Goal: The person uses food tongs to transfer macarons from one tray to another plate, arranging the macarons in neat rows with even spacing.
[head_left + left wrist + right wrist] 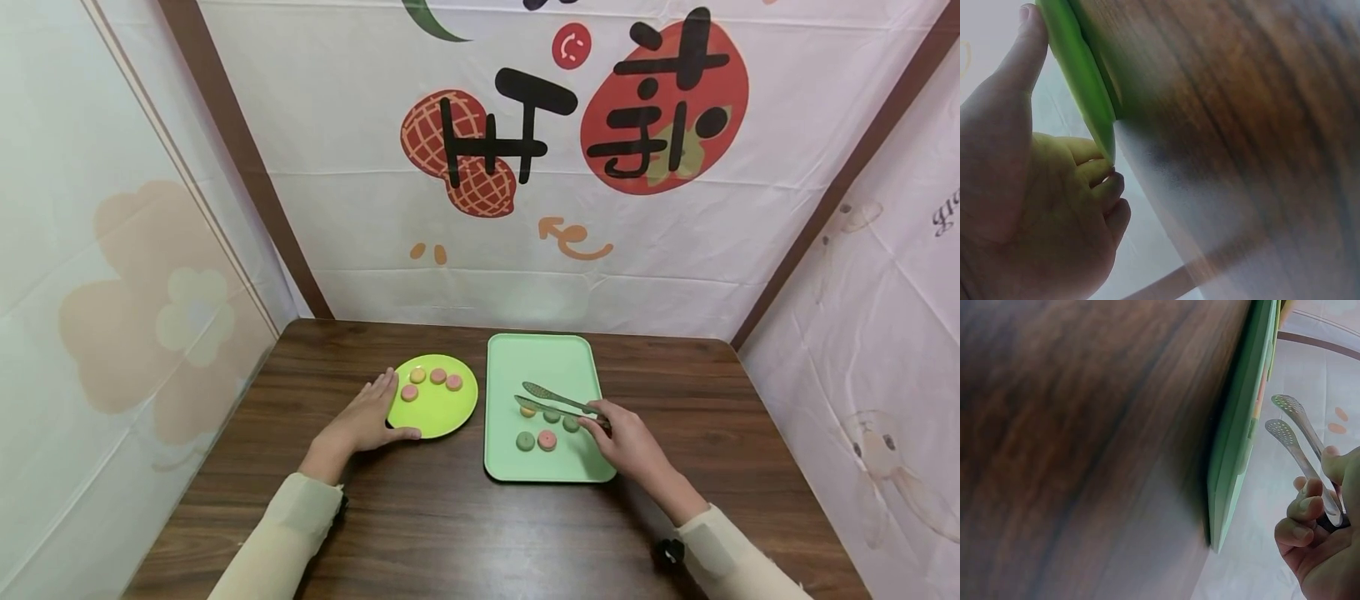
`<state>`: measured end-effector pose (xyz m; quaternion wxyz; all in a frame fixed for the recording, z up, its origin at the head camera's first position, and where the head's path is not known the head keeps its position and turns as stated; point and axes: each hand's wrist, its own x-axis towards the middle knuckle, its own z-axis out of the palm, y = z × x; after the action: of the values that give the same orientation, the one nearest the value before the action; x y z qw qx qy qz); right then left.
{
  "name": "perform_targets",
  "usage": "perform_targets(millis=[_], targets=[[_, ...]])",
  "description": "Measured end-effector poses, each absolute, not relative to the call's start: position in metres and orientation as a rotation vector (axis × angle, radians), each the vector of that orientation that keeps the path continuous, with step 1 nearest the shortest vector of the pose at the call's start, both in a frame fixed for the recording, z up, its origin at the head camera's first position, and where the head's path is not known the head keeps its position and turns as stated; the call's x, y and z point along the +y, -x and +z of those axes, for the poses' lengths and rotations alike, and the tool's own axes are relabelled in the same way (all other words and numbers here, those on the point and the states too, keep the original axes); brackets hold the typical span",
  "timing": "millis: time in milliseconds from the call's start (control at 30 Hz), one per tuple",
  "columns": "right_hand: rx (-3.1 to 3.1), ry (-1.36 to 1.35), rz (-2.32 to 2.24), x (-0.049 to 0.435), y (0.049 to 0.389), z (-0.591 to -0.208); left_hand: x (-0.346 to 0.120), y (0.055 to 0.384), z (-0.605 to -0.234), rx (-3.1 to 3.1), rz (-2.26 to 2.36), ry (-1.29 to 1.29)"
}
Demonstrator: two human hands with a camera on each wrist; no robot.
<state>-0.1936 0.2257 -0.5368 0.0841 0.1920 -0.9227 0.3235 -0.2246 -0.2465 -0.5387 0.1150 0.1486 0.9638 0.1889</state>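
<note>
My left hand (369, 417) rests at the left rim of a lime-green round plate (442, 419), fingers and thumb spread fairly straight along the edge. Three pink macarons (438, 377) and a yellow one (417, 375) lie on it. In my right hand (628, 437) I grip metal tongs (558, 397) with perforated ends; the right wrist view shows these ends apart with nothing between them. The tongs are over a pale green tray (536, 358), overlapping a yellow macaron (528, 411) in the head view. Three green macarons (525, 441) and a pink macaron (547, 440) also lie there.
Plate and tray stand side by side on a dark wooden table (442, 517), a narrow strip of wood between them. Printed white cloth (352, 225) hangs behind the table's back edge, and more cloth hangs along both sides.
</note>
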Motion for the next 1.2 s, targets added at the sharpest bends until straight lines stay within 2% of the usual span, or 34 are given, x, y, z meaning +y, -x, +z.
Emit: perform_targets(millis=[1200], targets=[[-2.777, -0.581, 0.950, 0.2272, 0.1873, -0.5415, -0.2447, 0.2231, -0.5344, 2.819, 0.562, -0.421]])
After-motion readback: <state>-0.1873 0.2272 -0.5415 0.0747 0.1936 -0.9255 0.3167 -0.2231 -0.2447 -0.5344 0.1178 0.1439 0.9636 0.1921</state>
